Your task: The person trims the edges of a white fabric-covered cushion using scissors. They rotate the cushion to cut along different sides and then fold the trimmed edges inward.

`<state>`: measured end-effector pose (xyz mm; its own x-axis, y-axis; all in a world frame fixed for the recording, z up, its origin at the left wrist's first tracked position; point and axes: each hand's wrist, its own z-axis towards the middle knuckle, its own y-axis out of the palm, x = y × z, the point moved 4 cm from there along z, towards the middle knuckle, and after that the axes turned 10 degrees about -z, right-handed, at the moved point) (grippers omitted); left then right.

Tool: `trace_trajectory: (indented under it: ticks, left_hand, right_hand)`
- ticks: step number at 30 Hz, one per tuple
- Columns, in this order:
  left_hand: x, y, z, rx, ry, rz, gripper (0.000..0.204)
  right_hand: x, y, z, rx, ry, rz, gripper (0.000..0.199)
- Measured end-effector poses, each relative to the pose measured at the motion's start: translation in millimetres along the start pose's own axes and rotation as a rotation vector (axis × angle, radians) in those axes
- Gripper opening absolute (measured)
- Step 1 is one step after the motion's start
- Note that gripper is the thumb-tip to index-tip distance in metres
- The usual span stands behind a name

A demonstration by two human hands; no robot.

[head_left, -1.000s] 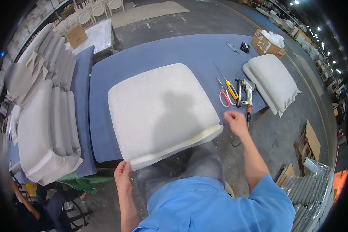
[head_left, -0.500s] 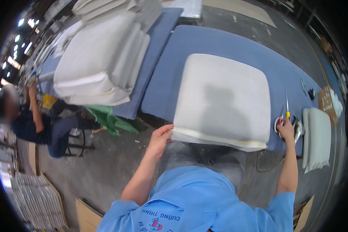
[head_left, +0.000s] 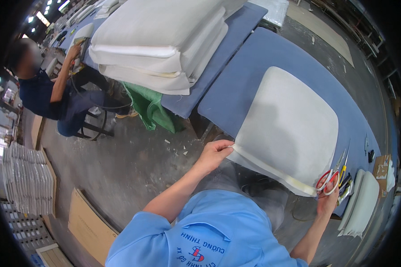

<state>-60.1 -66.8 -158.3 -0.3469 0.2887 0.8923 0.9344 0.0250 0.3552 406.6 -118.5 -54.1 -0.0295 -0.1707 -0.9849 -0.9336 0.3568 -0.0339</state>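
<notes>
A large off-white seat cushion (head_left: 289, 129) lies on a blue-covered table (head_left: 258, 58). My left hand (head_left: 214, 152) pinches the cushion's near left corner at its pale seam edge. My right hand (head_left: 327, 201) holds the near right corner, just below red-handled scissors (head_left: 327, 180) that lie on the table. A yellow-handled tool (head_left: 343, 171) and other dark tools rest beside the scissors.
A stack of similar cushions (head_left: 160, 40) fills a second blue table at the upper left, with green cloth (head_left: 149, 107) hanging below it. A co-worker (head_left: 44, 89) sits at far left. Stacked panels (head_left: 26, 178), a cardboard sheet (head_left: 89, 227) and another cushion (head_left: 358, 204) lie around.
The view has swung left, bringing the cushion stack and the seated co-worker into sight. Both my hands have stayed at the cushion's near corners.
</notes>
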Motion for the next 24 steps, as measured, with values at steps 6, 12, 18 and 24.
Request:
trace_trajectory:
  ticks: [6,12,18,24]
  left_hand:
    - [3,-2,-9,0.077,0.11,0.062,0.018]
    - [-7,0,-1,0.051,0.09,-0.184,0.017]
    - [-1,2,-2,0.108,0.174,0.03,0.015]
    - [2,6,-10,0.198,0.272,0.135,0.013]
  right_hand:
    - [-15,104,-49,-0.341,0.023,-0.14,0.103]
    - [2,171,-78,-0.818,0.259,-0.098,0.076]
    - [-15,224,-59,-1.098,0.402,-0.349,0.051]
    - [-27,253,-38,-1.121,0.573,-0.629,0.051]
